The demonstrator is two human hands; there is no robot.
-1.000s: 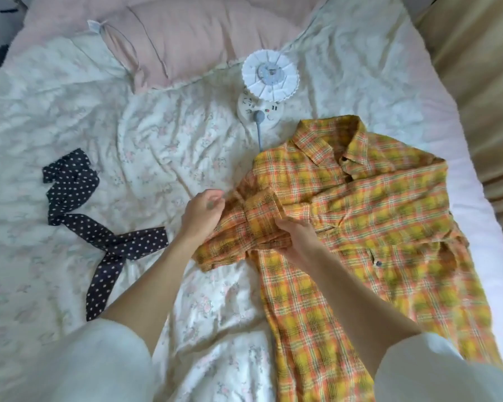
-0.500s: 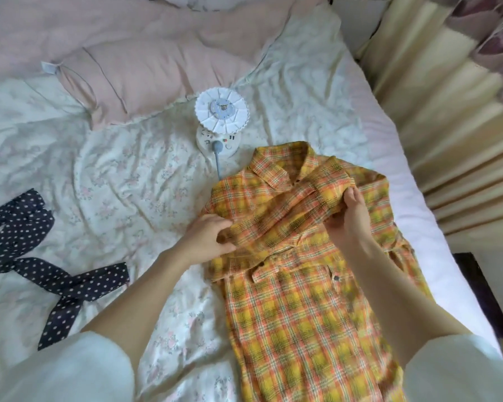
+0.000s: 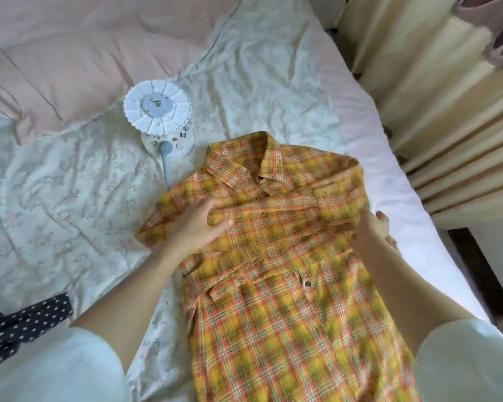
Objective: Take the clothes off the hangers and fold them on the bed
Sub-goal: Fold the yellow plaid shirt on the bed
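The shirt (image 3: 288, 285) lies flat on the bed (image 3: 70, 198), off its hanger, with a sleeve (image 3: 273, 211) folded across its chest. The left hand (image 3: 199, 227) pinches the sleeve's near end to keep the fold in place, and the right hand (image 3: 370, 230) lies at the far end, but I cannot tell how its fingers sit. Past the left hand stands a lamp (image 3: 159, 111).

Both forearms reach forward from white sleeves, bare below the elbow. The left hand (image 3: 196, 224) lies palm down, thumb extended to the right, fingers pinching cloth. The right hand (image 3: 370, 227) stands on edge, fingers tucked under fabric.
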